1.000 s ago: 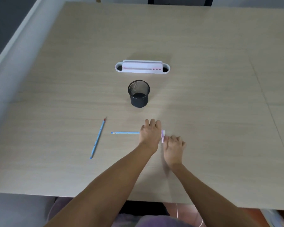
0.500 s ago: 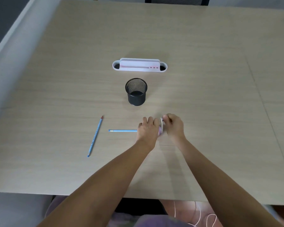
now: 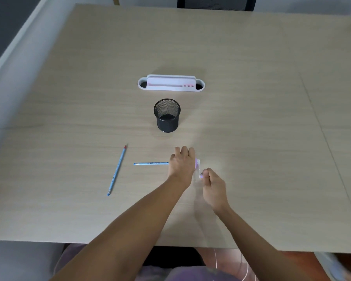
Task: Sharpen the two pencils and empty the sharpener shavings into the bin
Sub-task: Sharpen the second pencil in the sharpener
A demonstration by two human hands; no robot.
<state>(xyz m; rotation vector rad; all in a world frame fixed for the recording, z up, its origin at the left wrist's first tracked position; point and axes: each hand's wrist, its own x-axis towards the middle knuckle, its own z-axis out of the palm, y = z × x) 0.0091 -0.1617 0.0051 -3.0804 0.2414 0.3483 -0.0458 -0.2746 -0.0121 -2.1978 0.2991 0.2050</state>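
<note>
Held pencil (image 3: 151, 163) crosswise (tip seemingly rightward)

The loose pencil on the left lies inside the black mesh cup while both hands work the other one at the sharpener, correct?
Not quite. The head view shows the loose pencil lying flat on the table, not in the black mesh cup.

Bright even light, soft shadows, wide-angle edge distortion

pencil (image 3: 151, 163) tip behind left hand (image 3: 181, 164), sharpener (image 3: 198, 166) blurred
</note>
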